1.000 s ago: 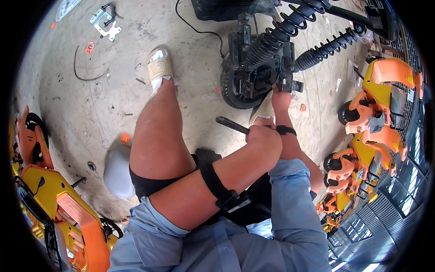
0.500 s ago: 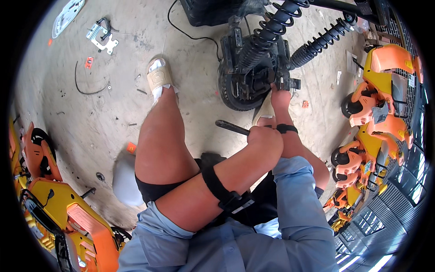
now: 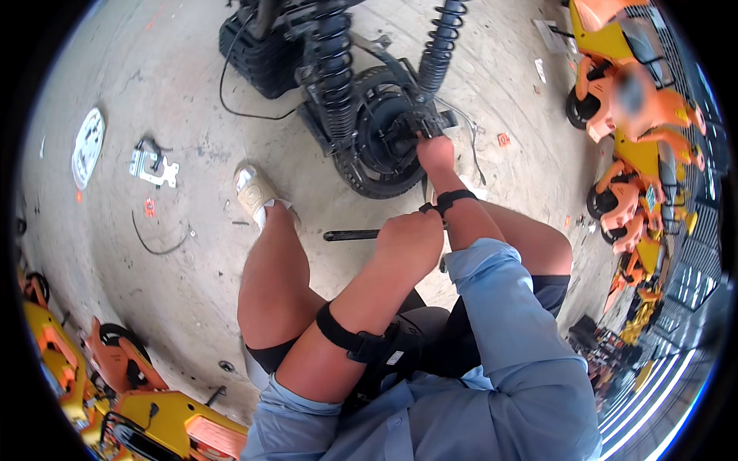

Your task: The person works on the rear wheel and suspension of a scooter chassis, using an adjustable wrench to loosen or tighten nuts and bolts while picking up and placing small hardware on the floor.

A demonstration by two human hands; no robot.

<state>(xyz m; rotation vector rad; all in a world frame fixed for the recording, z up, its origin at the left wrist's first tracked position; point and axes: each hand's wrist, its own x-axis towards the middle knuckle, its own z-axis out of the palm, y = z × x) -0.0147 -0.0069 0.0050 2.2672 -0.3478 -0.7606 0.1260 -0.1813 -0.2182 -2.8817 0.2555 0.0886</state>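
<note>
My left hand [image 3: 409,244], closed on a long black bar tool [image 3: 350,235], is beside my right wrist. The bar lies crosswise above the floor between my knees. My right hand [image 3: 436,157] is closed at a black fitting [image 3: 421,123] beside the hub of a small black wheel [image 3: 375,177]; its fingertips and whatever they grip are hidden. Two black spring shock absorbers [image 3: 336,84] rise on either side of the hub, joined to the dark frame above.
Orange and yellow scooters [image 3: 636,142] line both sides. A black ribbed housing [image 3: 257,61] with a cable is beyond the wheel. An oval silver plate [image 3: 88,147], a metal bracket [image 3: 154,165] and loose cables [image 3: 157,252] lie on the concrete floor [image 3: 192,84] at left.
The view has turned, so the scene appears shifted. My left hand's bar now looks more horizontal and farther left. My right hand stays at the hub, with its forearm more upright across the raised knee.
</note>
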